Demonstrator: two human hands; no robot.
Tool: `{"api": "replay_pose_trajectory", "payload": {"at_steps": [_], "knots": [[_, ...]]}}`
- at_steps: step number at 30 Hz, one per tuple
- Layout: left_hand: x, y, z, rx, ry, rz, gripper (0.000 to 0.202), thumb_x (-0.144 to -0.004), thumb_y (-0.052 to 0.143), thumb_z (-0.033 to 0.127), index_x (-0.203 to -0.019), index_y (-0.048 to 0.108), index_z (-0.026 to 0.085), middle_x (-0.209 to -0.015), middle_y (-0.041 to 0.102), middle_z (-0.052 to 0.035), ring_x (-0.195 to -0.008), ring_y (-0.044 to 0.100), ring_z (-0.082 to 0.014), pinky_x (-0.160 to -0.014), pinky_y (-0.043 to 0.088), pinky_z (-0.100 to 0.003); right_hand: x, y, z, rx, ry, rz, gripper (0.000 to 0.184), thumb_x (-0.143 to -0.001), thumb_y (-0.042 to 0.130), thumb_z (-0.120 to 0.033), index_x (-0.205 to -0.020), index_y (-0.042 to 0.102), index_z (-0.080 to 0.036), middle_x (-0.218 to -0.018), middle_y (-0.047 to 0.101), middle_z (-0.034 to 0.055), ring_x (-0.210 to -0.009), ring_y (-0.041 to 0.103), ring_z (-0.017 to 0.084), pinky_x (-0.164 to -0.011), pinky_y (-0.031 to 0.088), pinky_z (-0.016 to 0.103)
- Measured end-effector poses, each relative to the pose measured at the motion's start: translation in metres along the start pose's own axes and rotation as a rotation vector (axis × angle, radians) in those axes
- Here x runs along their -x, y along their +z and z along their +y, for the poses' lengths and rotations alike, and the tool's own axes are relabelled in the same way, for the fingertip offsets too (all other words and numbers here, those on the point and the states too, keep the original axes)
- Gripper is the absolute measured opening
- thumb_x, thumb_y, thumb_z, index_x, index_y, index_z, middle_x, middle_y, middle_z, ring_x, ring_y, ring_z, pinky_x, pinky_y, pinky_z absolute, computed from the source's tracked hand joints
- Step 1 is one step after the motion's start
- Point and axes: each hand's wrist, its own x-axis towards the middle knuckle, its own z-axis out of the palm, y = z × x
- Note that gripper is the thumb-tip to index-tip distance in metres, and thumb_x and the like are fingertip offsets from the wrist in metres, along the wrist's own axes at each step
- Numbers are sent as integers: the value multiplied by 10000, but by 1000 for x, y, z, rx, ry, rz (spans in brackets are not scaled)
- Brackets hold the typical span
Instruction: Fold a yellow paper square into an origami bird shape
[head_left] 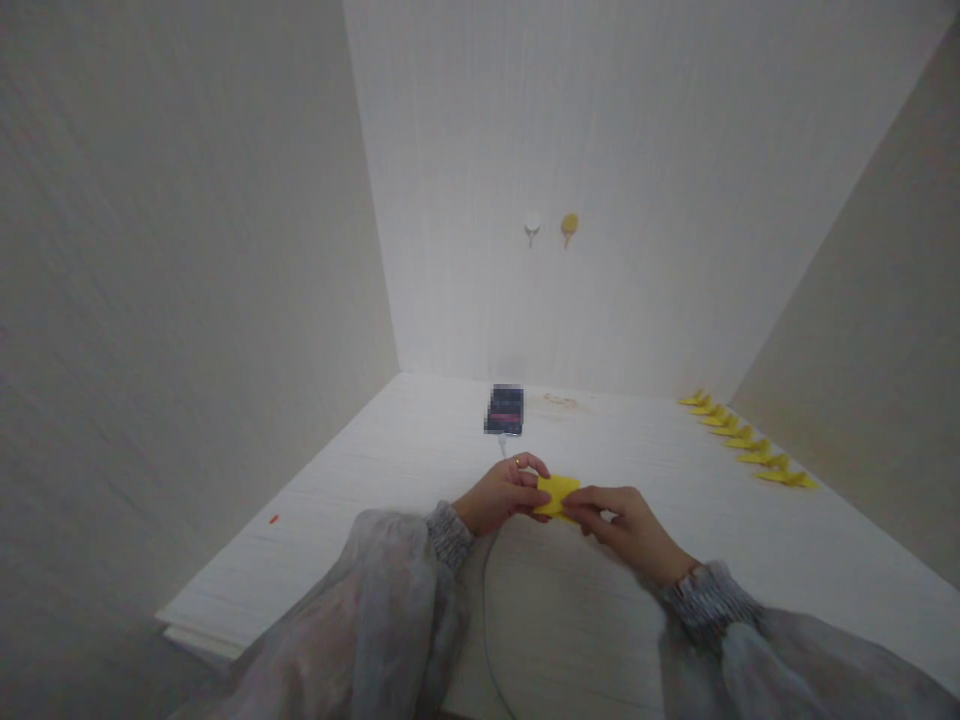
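Note:
A small piece of yellow folded paper (pixel 556 488) is held up between my two hands, above the white table. My left hand (pixel 508 492) pinches its left side, thumb in front and fingers curled behind. On the right side, the thumb and fingers of my right hand (pixel 615 518) press the paper together. The folds behind the fingers are hidden. Along the table's right side stands a row of several yellow folded paper figures (pixel 754 455), spaced closely one behind another.
A phone (pixel 505 410) lies beyond my hands, its white cable (pixel 487 600) running toward me under my left wrist. A small orange bit (pixel 274 519) lies at the left. Two hooks, one white (pixel 532 226) and one yellow (pixel 570 225), are on the back wall. Walls enclose both sides.

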Motion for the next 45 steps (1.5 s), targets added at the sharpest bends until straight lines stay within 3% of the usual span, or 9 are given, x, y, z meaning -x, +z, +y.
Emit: {"api": "replay_pose_trajectory", "payload": {"at_steps": [5,11,18,23,27,34,45], "knots": [[-1,2,0,-9,40,45,354,-561,671,195,-800,413,152,-613,574,25,-575,577,-102,-538,481,-224,-5,-1,4,-107,-19,78,140,-734,544,-300,-762,636,-198,-700,568,28,-627,524,125,-554,420,227],[-3,1,-3,-55,55,85,370,-540,683,223,-805,440,134,-656,595,-3,-586,585,-113,-555,474,-233,-7,2,10,-223,36,104,130,-719,556,-305,-727,629,-198,-803,536,37,-708,518,133,-609,434,236],[-4,0,-7,-113,79,146,350,-534,683,255,-786,474,131,-516,490,67,-516,554,-92,-564,462,-252,-9,8,9,-317,221,151,186,-701,548,-349,-701,596,-169,-694,554,21,-607,509,121,-542,435,234],[-4,2,-5,-153,83,173,343,-526,688,230,-780,483,123,-563,539,33,-525,552,-91,-542,428,-222,-11,10,8,-408,314,170,194,-653,581,-357,-661,570,-163,-600,535,-9,-546,501,108,-521,428,234],[-4,1,-6,-120,105,117,365,-501,696,173,-802,495,123,-641,581,8,-575,559,-90,-585,430,-230,-12,12,9,-484,378,200,205,-639,593,-353,-668,560,-153,-566,538,-13,-499,495,100,-498,410,233],[-3,1,-7,-98,73,98,360,-504,691,180,-808,511,114,-711,613,-30,-633,581,-118,-607,433,-243,-12,16,9,-484,348,241,213,-671,553,-365,-656,539,-154,-573,539,-9,-516,494,104,-503,401,235],[-2,6,-4,-149,66,169,337,-519,698,264,-756,514,111,-624,590,-8,-550,550,-89,-555,418,-218,-13,17,5,-391,337,229,248,-694,510,-414,-665,521,-168,-582,537,1,-541,499,120,-513,422,246]]}}
